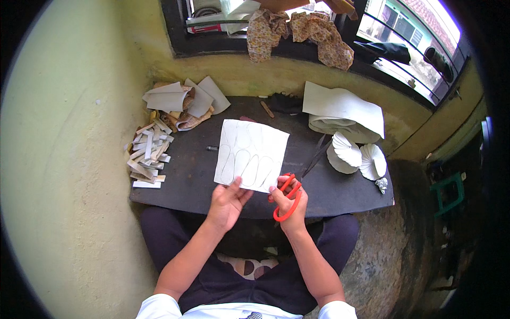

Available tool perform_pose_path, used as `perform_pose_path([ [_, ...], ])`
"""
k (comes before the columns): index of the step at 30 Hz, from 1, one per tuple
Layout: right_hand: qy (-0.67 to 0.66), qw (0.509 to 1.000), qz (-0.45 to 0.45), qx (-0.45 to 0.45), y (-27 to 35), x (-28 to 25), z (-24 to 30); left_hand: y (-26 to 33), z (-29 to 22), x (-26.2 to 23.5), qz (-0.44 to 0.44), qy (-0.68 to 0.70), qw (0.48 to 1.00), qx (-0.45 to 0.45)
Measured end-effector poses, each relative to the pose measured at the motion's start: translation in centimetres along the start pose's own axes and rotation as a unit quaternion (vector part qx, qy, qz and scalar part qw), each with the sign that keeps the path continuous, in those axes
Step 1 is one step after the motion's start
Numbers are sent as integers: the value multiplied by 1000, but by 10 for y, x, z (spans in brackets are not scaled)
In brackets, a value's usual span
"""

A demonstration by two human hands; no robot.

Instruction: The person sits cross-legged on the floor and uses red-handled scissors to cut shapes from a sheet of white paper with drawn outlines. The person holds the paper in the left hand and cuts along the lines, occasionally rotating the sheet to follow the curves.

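A white sheet (251, 151) with several petal-like outlines drawn on it is held up over the dark table. My left hand (227, 204) grips its lower edge, thumb on the front face and fingers behind. At the sheet's lower right corner, my right hand (289, 203) is closed round the red handles of a pair of scissors (287, 211). Its thumb also touches the sheet's corner. The scissors' dark blades point up and to the right, away from the sheet.
Small white strips (149, 151) lie heaped at the table's left, below folded sheets (183, 101). Along the right stand a rolled white sheet (342, 109) and white fan-shaped pieces (345, 154). A flat wooden stick (267, 109) lies at the back. Walls border the left and far sides.
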State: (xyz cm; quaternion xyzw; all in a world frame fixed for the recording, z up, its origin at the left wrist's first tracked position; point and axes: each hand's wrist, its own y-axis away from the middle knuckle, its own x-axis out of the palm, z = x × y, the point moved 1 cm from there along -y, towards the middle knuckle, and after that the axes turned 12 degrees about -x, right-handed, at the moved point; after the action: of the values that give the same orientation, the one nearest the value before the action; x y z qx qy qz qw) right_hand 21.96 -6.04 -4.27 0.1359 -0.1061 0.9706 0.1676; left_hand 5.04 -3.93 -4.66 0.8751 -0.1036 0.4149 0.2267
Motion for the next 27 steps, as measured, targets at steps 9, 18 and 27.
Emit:
perform_pose_path([
  [9,34,996,73,-27,14,14,15,-1,14,13,-79,35,994,74],
  [18,149,956,253,-22,52,27,6,10,-13,31,-89,40,981,165],
  [27,181,945,270,-28,55,30,8,11,-7,34,-107,38,978,175],
])
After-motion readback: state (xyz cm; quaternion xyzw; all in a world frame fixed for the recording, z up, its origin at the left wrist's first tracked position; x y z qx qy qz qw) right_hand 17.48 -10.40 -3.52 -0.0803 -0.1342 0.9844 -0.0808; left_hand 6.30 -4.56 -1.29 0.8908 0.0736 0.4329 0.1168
